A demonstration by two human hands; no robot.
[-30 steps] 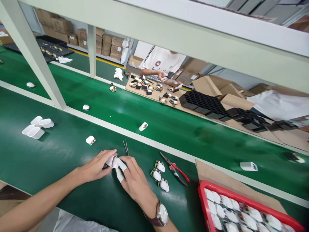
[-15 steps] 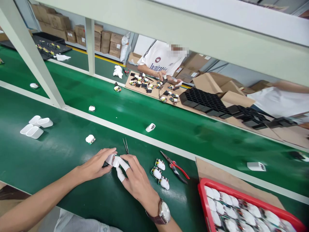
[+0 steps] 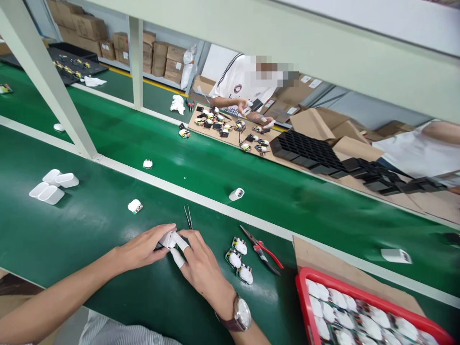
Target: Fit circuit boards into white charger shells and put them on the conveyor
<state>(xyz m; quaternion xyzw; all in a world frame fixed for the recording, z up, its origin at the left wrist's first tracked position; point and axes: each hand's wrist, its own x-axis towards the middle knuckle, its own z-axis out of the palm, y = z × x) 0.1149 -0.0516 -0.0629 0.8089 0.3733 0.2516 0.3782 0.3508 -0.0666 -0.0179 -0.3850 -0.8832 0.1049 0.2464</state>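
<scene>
A white plastic housing (image 3: 166,238) is gripped in my left hand (image 3: 145,247), its open end facing right. My right hand (image 3: 199,258), with white finger cots on the thumb and index finger, pinches a white-covered circuit board (image 3: 174,240) at that opening; most of the board is inside or hidden by the fingers. Just beyond the hands lie tweezers (image 3: 188,217). To the right are several white-topped circuit boards (image 3: 235,259) and red-handled pliers (image 3: 260,248). A single board (image 3: 135,206) sits to the left, and farther left stand several empty white housings (image 3: 51,194).
A red tray (image 3: 304,297) filled with boards is at the lower right, beside a cardboard sheet (image 3: 323,254). The green conveyor belt (image 3: 201,165) carries housings and boards past. A metal post (image 3: 46,81) rises at left. Across the belt a co-worker (image 3: 244,86) handles parts.
The white-covered board has gone deeper into the housing under my right fingers. Housings and boards on the belt have shifted to the right. The co-worker's hands have moved slightly.
</scene>
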